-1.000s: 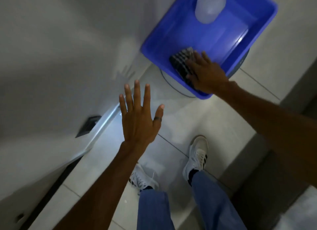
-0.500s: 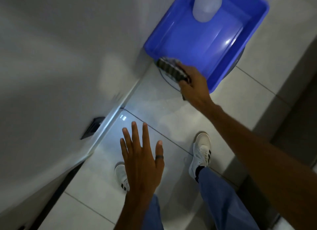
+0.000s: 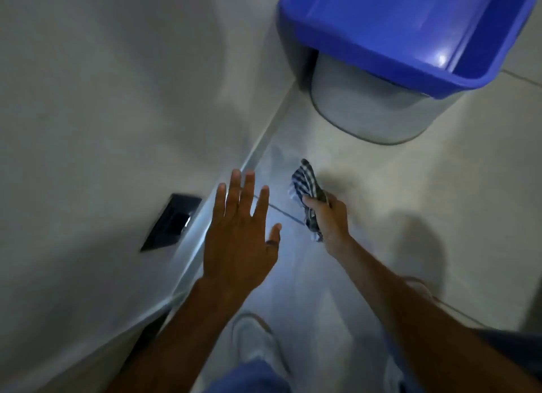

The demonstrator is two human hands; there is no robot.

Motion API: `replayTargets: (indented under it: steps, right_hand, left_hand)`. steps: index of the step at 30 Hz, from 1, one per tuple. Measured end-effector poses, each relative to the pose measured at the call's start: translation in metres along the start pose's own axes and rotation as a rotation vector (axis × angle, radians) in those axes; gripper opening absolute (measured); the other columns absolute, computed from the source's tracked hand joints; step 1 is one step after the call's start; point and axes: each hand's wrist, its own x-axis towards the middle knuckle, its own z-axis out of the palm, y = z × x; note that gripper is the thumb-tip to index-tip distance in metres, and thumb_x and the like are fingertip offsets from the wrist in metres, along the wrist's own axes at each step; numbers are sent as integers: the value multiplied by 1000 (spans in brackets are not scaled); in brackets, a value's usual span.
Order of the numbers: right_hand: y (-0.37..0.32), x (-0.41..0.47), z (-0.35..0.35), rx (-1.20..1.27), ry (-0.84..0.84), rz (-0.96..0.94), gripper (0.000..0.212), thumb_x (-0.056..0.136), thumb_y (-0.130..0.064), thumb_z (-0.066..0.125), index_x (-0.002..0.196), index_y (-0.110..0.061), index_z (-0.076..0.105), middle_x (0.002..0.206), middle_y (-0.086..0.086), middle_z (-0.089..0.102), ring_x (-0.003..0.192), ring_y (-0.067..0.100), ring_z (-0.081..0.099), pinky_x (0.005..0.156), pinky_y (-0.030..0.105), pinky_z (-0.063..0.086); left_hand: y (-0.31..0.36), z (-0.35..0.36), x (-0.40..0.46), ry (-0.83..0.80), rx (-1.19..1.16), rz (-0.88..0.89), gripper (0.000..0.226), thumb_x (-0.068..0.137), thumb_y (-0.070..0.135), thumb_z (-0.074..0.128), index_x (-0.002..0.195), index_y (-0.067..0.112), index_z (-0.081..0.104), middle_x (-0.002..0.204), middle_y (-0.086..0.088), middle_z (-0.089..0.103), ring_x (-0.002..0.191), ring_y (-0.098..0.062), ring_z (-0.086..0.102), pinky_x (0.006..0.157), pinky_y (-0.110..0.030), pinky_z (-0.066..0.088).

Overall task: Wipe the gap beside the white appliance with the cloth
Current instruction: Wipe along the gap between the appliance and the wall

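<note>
The white appliance [image 3: 88,128] fills the left side, blurred, its top cut off by the frame; a small dark panel [image 3: 171,222] sits low on it. The gap at its lower corner is dark and hard to make out. The left hand [image 3: 239,234] hovers flat, fingers spread wide, holding nothing. Just right of it, the right hand [image 3: 328,219] is closed around a checked cloth [image 3: 306,191], above the tiled floor [image 3: 410,187]. A blue tub [image 3: 410,26], partly cut off, rests on a grey bin [image 3: 366,108].
</note>
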Motion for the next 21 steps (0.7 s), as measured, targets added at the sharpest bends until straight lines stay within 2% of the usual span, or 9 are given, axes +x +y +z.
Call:
replayTargets:
  steps: [2, 3, 5, 7, 10, 15, 17, 19, 21]
  right_hand:
    - [5, 28, 15, 32, 16, -204, 53, 88, -18, 73, 140, -24, 61, 116, -11, 71, 96, 8, 70, 69, 11, 54]
    - [5, 38, 20, 54, 34, -281, 65, 91, -17, 70, 151, -25, 48, 128, -18, 63, 100, -3, 67, 72, 6, 53]
    - [3, 57, 30, 59, 59, -444, 72, 94, -15, 63, 159, -27, 34, 152, -21, 45, 120, -16, 58, 91, 5, 50]
    - [-2, 75, 42, 61, 83, -574, 69, 95, -8, 56, 159, -25, 34, 169, -9, 28, 153, 3, 30, 116, 8, 32]
    - [-17, 108, 66, 156, 132, -674, 74, 92, 8, 49, 160, -17, 31, 171, 4, 26, 160, 17, 16, 117, 0, 15]
    - [-50, 160, 116, 221, 63, -661, 72, 95, 3, 47, 161, -17, 26, 173, 8, 20, 162, 27, 11, 132, 42, 13]
    - [-61, 163, 133, 257, -51, -617, 73, 97, 1, 47, 162, -22, 24, 173, 5, 17, 162, 24, 13, 132, 49, 18]
    - [-67, 153, 148, 279, -101, -589, 74, 100, -11, 50, 164, -22, 14, 175, 3, 9, 163, 21, 6, 132, 51, 15]
    - [-62, 133, 163, 286, -86, -562, 73, 104, -37, 42, 164, -21, 5, 176, 0, 0, 162, 16, -5, 133, 51, 5]
  left_hand:
    - [-16, 8, 30, 80, 147, 74, 78, 107, 58, 22, 171, 18, 2, 177, -17, -16, 163, -36, -22, 136, -54, -6]
    - [-23, 11, 44, 85, 219, 99, 79, 107, 59, 20, 171, 19, -3, 176, -17, -22, 162, -37, -27, 135, -55, -8]
    - [-34, 13, 70, 108, 333, 116, 79, 106, 59, 20, 170, 21, -7, 175, -16, -26, 160, -36, -31, 135, -53, -13]
    - [-43, 5, 92, 214, 395, 95, 78, 106, 56, 25, 171, 19, 3, 178, -16, -14, 164, -34, -20, 135, -48, -13]
    - [-48, -10, 112, 385, 488, 90, 77, 104, 49, 33, 170, 11, 18, 179, -17, 8, 167, -34, 2, 135, -44, -8]
    - [-49, -13, 123, 396, 707, 79, 83, 102, 50, 34, 170, 8, 12, 180, -15, 2, 167, -36, -3, 132, -48, -19]
    - [-50, -15, 120, 372, 767, 82, 82, 103, 54, 23, 171, 11, 3, 179, -14, -7, 166, -35, -12, 129, -49, -24]
    - [-52, -19, 117, 370, 792, 94, 81, 103, 55, 16, 170, 13, -2, 179, -13, -11, 166, -34, -16, 128, -50, -26]
    - [-53, -19, 116, 387, 792, 94, 80, 104, 54, 15, 170, 13, -5, 178, -14, -15, 164, -33, -20, 125, -50, -32]
